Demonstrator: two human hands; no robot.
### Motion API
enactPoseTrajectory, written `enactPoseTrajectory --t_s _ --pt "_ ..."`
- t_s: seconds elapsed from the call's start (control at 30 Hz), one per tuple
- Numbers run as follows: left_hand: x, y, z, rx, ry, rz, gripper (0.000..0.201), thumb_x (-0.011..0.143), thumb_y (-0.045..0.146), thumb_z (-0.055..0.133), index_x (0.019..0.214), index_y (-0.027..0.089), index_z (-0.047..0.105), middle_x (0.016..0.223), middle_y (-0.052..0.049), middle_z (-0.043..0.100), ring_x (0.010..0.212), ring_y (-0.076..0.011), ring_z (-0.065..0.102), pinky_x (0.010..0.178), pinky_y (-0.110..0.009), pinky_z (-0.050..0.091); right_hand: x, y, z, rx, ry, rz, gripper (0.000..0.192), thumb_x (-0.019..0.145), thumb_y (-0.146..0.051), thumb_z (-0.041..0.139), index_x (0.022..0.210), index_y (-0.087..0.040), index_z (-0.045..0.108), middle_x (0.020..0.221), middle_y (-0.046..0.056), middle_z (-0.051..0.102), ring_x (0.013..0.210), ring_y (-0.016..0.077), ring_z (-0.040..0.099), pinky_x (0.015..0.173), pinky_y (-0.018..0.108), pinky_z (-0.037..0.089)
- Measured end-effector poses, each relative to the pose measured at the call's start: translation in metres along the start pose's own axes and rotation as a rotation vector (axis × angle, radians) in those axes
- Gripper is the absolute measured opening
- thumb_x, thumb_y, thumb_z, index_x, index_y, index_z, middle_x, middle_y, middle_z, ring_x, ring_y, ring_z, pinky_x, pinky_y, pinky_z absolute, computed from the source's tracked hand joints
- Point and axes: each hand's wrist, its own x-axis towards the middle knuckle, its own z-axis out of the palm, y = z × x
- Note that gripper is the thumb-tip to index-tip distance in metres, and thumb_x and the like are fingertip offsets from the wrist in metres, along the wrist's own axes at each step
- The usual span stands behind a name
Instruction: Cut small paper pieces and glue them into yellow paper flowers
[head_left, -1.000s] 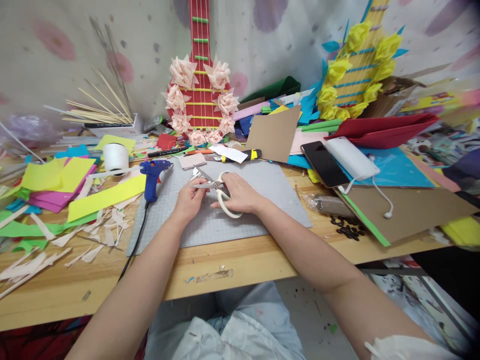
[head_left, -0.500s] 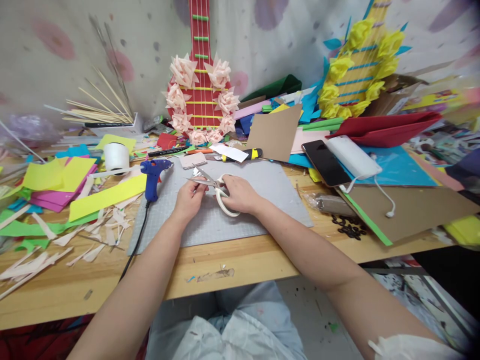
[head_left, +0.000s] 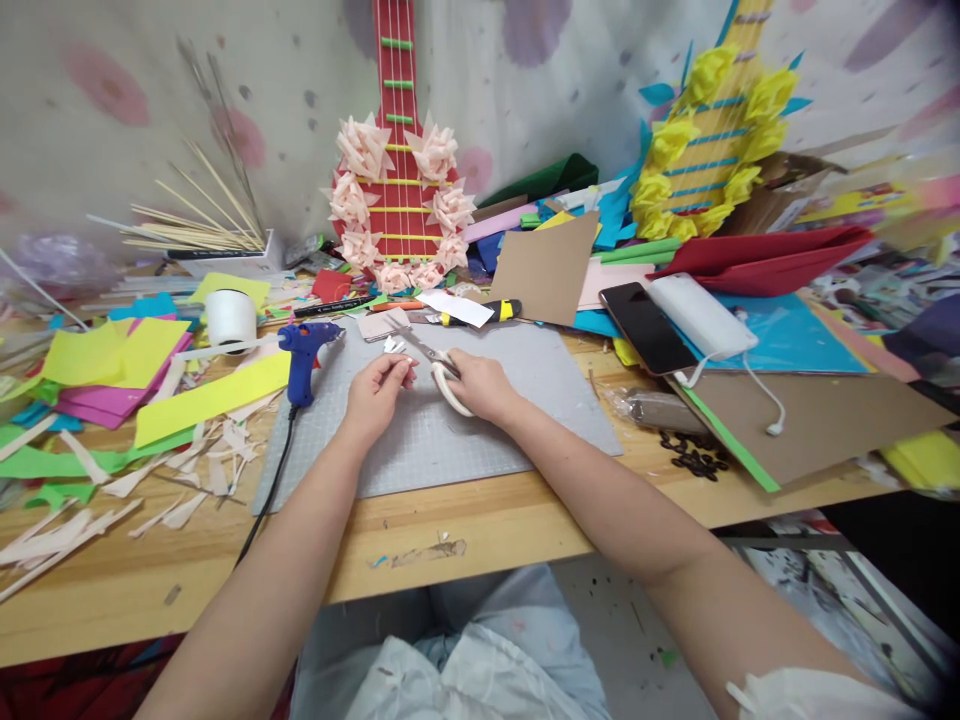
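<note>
Scissors (head_left: pixel 424 347) in the right hand (head_left: pixel 481 385), over a gray cutting mat (head_left: pixel 525 435).
The left hand (head_left: pixel 375 395) is pinched small — on what, I can't tell. A blue glue gun (head_left: pixel 303 362) is left of it, white scraps (head_left: pixel 393 345) just past it — a red guitar (head_left: pixel 400 208) far back.

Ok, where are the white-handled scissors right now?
In the head view, just left of centre, the white-handled scissors are in the right hand, over the grey cutting mat, with the left hand close by on their left.

Metal scissor blades (head_left: pixel 426 350), glossy phone (head_left: pixel 646 327); wooden table (head_left: pixel 525 505)
</note>
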Motion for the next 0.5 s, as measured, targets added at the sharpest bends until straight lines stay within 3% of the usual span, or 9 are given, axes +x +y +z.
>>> enactPoseTrajectory --t_s 0.13,0.23,0.33,0.5 --pt "0.000 0.003 -0.002 -0.319 -0.075 -0.295 0.020 0.070 0.030 0.063 0.084 0.015 0.061 0.075 -0.003 0.062 0.066 -0.0118 0.060 0.073 -0.032 0.050 0.006 0.016 -0.004 0.012 0.047 0.126 0.033 0.084 -0.046 0.039 0.094 -0.020 0.056 0.088 0.008 0.067 0.077 0.0211 0.060 0.060 0.027 0.033" --pt "-0.001 0.007 -0.004 -0.432 -0.175 -0.456 0.017 0.071 0.019 0.062 0.087 0.014 0.063 0.081 -0.006 0.065 0.073 -0.0131 0.063 0.079 -0.036 0.050 0.008 0.029 -0.007 0.007 0.064 0.179 0.032 0.083 -0.045 0.040 0.093 -0.020 0.057 0.087 0.008 0.066 0.076 0.0207 0.059 0.060 0.026 0.033" --pt "-0.001 0.010 -0.005 -0.478 -0.197 -0.516 0.015 0.074 0.015 0.058 0.087 0.014 0.064 0.086 -0.008 0.066 0.077 -0.0135 0.064 0.081 -0.034 0.051 0.009 0.037 -0.010 0.013 0.085 0.217 0.033 0.082 -0.046 0.041 0.094 -0.020 0.057 0.088 0.008 0.066 0.076 0.0206 0.058 0.060 0.026 0.034" --pt "0.000 0.008 -0.004 -0.474 -0.162 -0.552 0.016 0.077 0.024 0.056 0.084 0.013 0.065 0.082 -0.009 0.066 0.075 -0.0137 0.063 0.076 -0.032 0.053 0.011 0.044 -0.011 0.041 0.106 0.263 0.034 0.080 -0.047 0.043 0.094 -0.020 0.059 0.088 0.008 0.067 0.074 0.0203 0.058 0.059 0.027 0.034"
